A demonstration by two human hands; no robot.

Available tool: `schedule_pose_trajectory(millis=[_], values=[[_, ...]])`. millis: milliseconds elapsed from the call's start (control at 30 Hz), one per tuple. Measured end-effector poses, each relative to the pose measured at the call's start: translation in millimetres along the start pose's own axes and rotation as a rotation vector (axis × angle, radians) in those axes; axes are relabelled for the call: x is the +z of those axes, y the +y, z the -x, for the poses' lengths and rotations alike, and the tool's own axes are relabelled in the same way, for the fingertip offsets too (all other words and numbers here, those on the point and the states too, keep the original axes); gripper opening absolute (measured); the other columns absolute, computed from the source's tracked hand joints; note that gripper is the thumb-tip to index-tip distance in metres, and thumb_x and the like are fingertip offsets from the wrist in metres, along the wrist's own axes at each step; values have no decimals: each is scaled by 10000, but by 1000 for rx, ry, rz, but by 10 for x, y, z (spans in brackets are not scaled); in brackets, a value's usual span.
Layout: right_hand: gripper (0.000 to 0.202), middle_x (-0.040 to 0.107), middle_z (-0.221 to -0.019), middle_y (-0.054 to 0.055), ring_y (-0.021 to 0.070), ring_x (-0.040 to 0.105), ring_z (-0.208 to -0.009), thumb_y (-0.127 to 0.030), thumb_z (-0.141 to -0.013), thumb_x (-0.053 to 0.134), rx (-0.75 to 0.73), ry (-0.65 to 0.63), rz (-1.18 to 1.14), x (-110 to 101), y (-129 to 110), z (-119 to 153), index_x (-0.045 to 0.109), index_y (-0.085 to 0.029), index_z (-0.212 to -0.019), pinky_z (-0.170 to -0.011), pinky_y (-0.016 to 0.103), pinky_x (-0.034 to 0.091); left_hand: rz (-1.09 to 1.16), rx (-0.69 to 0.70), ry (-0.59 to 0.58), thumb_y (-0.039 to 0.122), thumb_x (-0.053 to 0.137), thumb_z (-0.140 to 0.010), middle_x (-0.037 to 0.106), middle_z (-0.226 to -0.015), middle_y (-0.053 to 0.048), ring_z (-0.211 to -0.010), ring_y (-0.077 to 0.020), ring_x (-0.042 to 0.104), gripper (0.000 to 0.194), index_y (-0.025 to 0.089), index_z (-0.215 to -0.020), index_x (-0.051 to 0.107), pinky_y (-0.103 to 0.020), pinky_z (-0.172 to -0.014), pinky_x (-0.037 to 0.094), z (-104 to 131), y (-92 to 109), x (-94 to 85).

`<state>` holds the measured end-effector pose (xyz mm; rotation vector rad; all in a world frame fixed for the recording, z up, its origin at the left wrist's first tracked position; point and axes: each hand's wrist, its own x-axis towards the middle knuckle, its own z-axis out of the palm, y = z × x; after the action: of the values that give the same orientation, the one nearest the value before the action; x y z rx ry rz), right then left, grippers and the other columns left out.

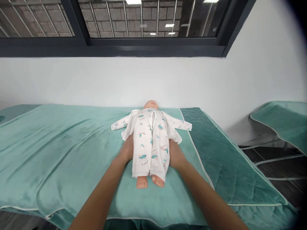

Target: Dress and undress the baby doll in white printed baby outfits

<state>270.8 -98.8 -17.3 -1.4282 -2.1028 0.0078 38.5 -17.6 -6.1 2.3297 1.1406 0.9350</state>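
A baby doll (151, 104) lies on its back on the green bed cover, head toward the wall and bare feet (142, 182) toward me. White printed trousers (142, 143) cover its legs and reach up over its chest. Its white printed shirt (176, 123) spreads out at both sides, sleeves stretched sideways. My left hand (127, 148) clasps the doll's clothed side at the left, below the shirt hem. From the right, my right hand (176, 154) clasps the opposite side at about the same height. Clothes and doll hide most fingers of both hands.
The light green cover (72, 153) has long wrinkles at the left. A darker quilted cover (230, 166) lies at the right. Behind the bed rise a white wall (107, 81) and a dark-framed window (144, 51). Another green-covered surface (285, 119) stands at the far right.
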Motion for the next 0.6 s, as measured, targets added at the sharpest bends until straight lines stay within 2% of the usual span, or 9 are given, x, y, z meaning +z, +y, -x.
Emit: schedule_pose_trajectory(millis=[100, 267, 367, 500, 600], values=[[265, 688, -1031, 151, 315, 616, -969, -293, -833, 589, -26, 9, -46, -21, -9, 28, 677, -162, -1045, -881, 438, 457, -13, 4, 5, 334, 562, -870, 667, -1244, -125, -1084, -333, 631, 342, 159, -1155, 630, -457, -896, 519, 21, 3, 1], [317, 691, -1049, 146, 334, 620, -1002, -352, -854, 594, -90, 42, -94, -10, -5, 37, 678, -186, -1111, -886, 461, 480, -18, -5, 58, 293, 524, -876, 719, -1125, -84, -990, -309, 662, 268, 186, -1083, 656, -407, -821, 536, 28, -16, 7], [323, 690, -1039, 153, 326, 635, -979, -341, -862, 580, -105, 72, -111, 10, -2, 44, 663, -169, -1122, -859, 454, 495, -130, 14, 80, 248, 539, -840, 725, -1082, -100, -967, -307, 667, 242, 184, -1028, 677, -409, -806, 536, 37, -77, 11], [279, 701, -988, 161, 307, 654, -932, -342, -861, 574, -110, 59, -104, 42, 13, 65, 656, -150, -1047, -816, 424, 511, -347, 126, 97, 188, 555, -802, 710, -865, -116, -856, -286, 660, 124, 177, -828, 676, -414, -776, 519, 165, -152, -27], [269, 708, -1005, 154, 297, 656, -937, -342, -854, 586, -107, 41, -88, 57, 28, 85, 647, -160, -1042, -831, 411, 508, -388, 216, 169, 146, 513, -843, 704, -864, -96, -868, -253, 645, 164, 187, -834, 672, -391, -784, 504, 330, -138, -88]])
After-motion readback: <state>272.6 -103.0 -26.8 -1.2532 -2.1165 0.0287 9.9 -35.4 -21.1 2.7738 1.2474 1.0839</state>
